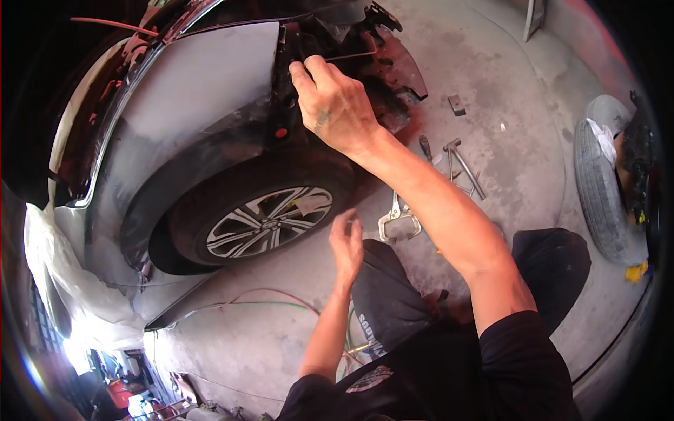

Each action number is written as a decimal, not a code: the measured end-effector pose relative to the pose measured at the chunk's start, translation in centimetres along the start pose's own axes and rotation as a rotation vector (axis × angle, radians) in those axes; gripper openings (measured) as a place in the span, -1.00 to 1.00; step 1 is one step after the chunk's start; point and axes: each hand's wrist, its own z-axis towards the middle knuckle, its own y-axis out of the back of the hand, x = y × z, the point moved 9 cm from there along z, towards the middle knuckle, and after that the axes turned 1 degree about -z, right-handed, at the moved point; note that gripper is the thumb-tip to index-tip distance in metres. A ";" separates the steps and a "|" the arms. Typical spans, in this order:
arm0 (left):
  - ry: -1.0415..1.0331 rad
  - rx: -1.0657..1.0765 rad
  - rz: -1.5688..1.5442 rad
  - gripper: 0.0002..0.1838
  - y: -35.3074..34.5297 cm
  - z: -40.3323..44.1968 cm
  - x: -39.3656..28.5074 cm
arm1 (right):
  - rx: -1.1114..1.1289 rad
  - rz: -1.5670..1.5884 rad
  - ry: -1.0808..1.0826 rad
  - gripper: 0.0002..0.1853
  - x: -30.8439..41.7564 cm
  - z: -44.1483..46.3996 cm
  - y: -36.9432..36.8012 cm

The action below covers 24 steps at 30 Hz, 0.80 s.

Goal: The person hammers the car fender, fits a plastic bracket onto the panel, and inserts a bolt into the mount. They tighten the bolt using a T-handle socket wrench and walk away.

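Observation:
My right hand (337,105) is raised at the front edge of a car's fender (200,77), which has a grey sanded-looking patch. Its fingers are curled in a pinch against the dark edge; what they grip is hidden. A thin rod (354,54) shows just beyond the knuckles, and I cannot tell whether it belongs to the hand or the car. Lower down, my left hand (347,242) hovers beside the wheel (270,223), fingers loosely raised, slightly blurred, with nothing seen in them. A red round spot (281,133) sits below the fender's edge.
On the concrete floor lie locking C-clamp pliers (399,219), a hammer (467,168), a dark-handled tool (425,147) and a dark block (456,105). A tyre (605,193) stands at the right. Red and green hoses (281,300) run behind my left arm. White plastic sheeting (77,281) covers part of the car.

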 end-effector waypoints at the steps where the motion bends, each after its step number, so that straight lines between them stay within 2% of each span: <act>1: -0.013 -0.013 -0.049 -0.68 0.2 1.0 -0.8 | 0.005 0.019 -0.014 -0.62 -0.1 0.0 0.1; 3: -0.039 -0.035 -0.154 -0.67 0.6 2.3 -2.5 | 0.017 0.053 -0.038 -0.62 -0.4 0.0 0.3; 7: 0.000 0.036 -0.094 -0.68 0.5 2.7 -6.1 | 0.036 0.086 -0.066 -0.59 -0.9 -0.3 0.5; 12: 0.078 0.055 -0.155 -0.68 -0.5 1.1 -4.8 | -0.050 0.129 -0.052 -0.63 -1.5 -0.4 0.4; 16: 0.174 0.055 -0.169 -0.68 -1.0 -0.9 -2.4 | -0.151 0.230 -0.095 -0.76 -2.4 0.0 0.7; 20: 0.161 0.077 -0.003 -0.68 -0.9 -2.4 -1.7 | -0.226 0.299 -0.155 -0.86 -3.3 0.5 0.5; 24: 0.162 0.047 0.024 -0.68 -0.7 -3.7 0.2 | -0.266 0.303 -0.171 -0.88 -3.5 0.8 0.1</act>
